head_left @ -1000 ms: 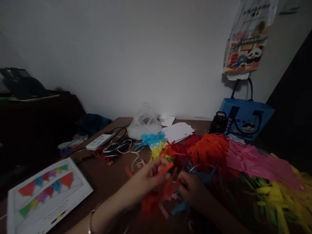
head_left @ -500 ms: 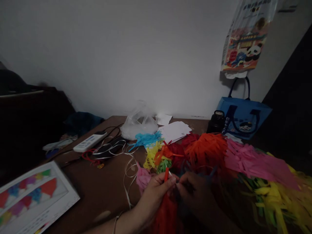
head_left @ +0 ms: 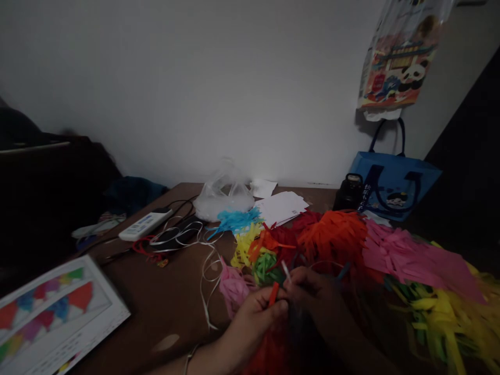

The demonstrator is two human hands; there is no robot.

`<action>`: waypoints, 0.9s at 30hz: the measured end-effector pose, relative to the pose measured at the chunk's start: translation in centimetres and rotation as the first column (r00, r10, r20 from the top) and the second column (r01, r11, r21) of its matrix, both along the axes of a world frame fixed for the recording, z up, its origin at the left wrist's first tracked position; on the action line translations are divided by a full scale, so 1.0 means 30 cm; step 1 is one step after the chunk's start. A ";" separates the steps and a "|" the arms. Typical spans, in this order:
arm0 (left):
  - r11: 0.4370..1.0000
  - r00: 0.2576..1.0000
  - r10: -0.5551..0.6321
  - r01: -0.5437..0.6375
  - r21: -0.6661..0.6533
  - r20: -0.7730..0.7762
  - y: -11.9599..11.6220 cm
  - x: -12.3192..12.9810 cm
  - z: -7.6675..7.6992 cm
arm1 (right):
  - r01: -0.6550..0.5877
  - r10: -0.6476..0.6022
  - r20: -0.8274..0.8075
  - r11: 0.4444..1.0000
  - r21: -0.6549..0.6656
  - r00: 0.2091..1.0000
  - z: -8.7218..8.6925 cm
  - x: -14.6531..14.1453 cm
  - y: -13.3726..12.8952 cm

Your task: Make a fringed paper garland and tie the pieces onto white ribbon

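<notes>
My left hand (head_left: pixel 250 323) is closed, pinching the folded orange-red top of a red paper tassel (head_left: pixel 269 351); its dim fringe hangs below the fingers. My right hand (head_left: pixel 314 294) is beside it, closed on a short white strip (head_left: pixel 286 269) that sticks up from the fingertips. Whether the strip is tape or ribbon cannot be made out. Just beyond my hands lie small fringed tassels: pink (head_left: pixel 235 286), green (head_left: pixel 267 267), yellow (head_left: pixel 246 247) and blue (head_left: pixel 236 221). An orange fringed bundle (head_left: pixel 332 237) is past my right hand.
Pink paper (head_left: pixel 422 255) and yellow fringe (head_left: pixel 445 317) spread at right. A printed box (head_left: pixel 111 307) lies at left, near white ribbon (head_left: pixel 207 271) and a power strip (head_left: pixel 144 225). At the back stand a plastic bag (head_left: pixel 222 200), a black bottle (head_left: pixel 349 192) and a blue bag (head_left: pixel 394 179).
My right hand has drawn slightly up and away from my left, with the white strip now standing clear of the tassel top. My left hand keeps its pinch. The view has shifted slightly.
</notes>
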State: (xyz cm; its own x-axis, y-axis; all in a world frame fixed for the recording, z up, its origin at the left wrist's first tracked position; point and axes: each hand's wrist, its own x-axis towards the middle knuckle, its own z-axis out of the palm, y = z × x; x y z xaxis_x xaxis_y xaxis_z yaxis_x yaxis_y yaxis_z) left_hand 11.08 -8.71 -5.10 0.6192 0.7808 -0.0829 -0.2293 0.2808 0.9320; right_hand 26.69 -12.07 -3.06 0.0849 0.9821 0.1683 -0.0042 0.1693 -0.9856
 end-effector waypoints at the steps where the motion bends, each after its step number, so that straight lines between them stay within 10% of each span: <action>1: 1.000 1.000 -0.012 0.012 -0.018 0.016 -0.001 -0.002 0.001 | 0.025 -0.026 -0.034 1.000 -0.018 0.999 0.005 -0.001 -0.002; 6: 0.982 0.984 -0.171 0.175 -0.075 0.054 -0.005 -0.014 -0.002 | -0.007 -0.005 -0.167 0.998 -0.069 0.986 0.018 -0.017 -0.020; 16: 0.954 0.958 -0.278 0.284 -0.100 0.070 -0.007 -0.022 -0.006 | -0.155 0.167 0.082 0.978 -0.143 0.982 0.036 -0.029 -0.035; 22: 0.919 0.976 -0.125 0.182 -0.350 0.177 -0.027 -0.012 0.019 | -0.258 0.240 -0.138 0.957 -0.130 0.961 0.021 -0.025 -0.030; 27: 0.948 0.987 -0.019 0.068 -0.312 0.158 -0.009 -0.017 0.020 | -0.058 0.054 -0.043 0.993 -0.104 0.998 0.016 -0.007 -0.012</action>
